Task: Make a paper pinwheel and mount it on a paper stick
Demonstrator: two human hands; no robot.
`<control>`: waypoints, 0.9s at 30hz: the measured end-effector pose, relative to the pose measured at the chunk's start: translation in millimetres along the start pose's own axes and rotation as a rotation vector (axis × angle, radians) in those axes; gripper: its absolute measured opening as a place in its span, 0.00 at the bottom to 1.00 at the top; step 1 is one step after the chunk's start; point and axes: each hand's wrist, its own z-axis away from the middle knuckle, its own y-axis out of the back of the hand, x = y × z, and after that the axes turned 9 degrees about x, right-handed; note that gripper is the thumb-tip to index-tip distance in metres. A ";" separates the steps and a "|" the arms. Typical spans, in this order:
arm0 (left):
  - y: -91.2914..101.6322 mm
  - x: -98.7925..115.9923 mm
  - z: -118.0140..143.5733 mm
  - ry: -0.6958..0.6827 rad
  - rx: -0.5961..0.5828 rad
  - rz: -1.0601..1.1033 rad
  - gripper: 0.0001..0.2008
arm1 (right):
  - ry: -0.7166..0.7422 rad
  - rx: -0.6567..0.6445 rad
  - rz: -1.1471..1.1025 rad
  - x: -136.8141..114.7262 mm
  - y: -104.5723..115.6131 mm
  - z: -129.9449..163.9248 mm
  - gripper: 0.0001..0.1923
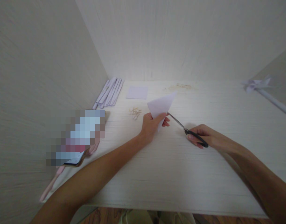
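My left hand point(152, 122) pinches a folded, roughly triangular piece of pale lilac paper point(161, 103) between thumb and fingers, above the white table. In my right hand point(200, 135) are scissors point(196, 137) with black handles, my fingers in and around the grips. Their thin metal blades point up and left, and the tip reaches the paper's right edge beside my left thumb. The blades look together; whether paper lies between them I cannot tell.
Rolled paper tubes point(109, 93) lie at the back left, beside a lilac paper square point(137, 92). Several cotton swab pieces point(135, 113) are piled nearer me. A phone point(75, 159), partly blurred out, leans at the left wall. A paper pinwheel point(257, 85) on a stick lies far right.
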 end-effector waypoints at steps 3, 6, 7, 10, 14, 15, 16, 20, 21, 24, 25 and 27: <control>-0.5 0.7 0.1 0.000 0.005 0.000 0.08 | 0.001 -0.002 -0.001 1.1 -0.3 -0.5 0.23; -0.7 0.8 -0.3 0.001 0.004 0.002 0.08 | 0.003 -0.008 -0.009 2.8 -0.5 -1.4 0.23; -0.6 0.6 -0.5 0.002 0.000 0.005 0.08 | 0.004 -0.009 -0.011 3.1 -0.6 -1.6 0.23; 0.1 0.0 -1.1 0.002 -0.013 0.013 0.08 | 0.002 -0.014 -0.004 2.7 -0.2 -1.6 0.24; 1.0 -0.8 -1.5 0.003 -0.031 0.026 0.08 | -0.003 -0.019 0.005 0.1 0.7 -0.6 0.23; 1.1 -0.9 -1.6 0.005 -0.035 0.030 0.08 | -0.004 -0.019 0.000 -0.8 0.9 -0.4 0.24; 1.2 -1.0 -1.8 0.006 -0.040 0.032 0.08 | -0.004 -0.020 -0.008 -1.7 1.0 -0.4 0.24; 2.4 -1.0 -3.5 0.007 -0.048 0.045 0.09 | -0.004 -0.033 -0.028 -3.5 2.0 -0.6 0.24; 2.9 -0.9 -4.1 0.010 -0.044 0.050 0.09 | -0.009 -0.036 -0.028 -3.1 2.4 -0.7 0.24; 4.4 -0.7 -6.1 0.022 -0.034 0.064 0.09 | -0.016 -0.042 -0.039 0.1 3.9 -1.0 0.25; 4.9 -0.7 -6.6 0.023 -0.037 0.067 0.10 | -0.011 -0.041 -0.047 1.4 4.4 -1.1 0.24; 5.6 -0.8 -7.4 0.018 -0.047 0.074 0.10 | 0.011 -0.031 -0.063 3.7 5.2 -1.4 0.24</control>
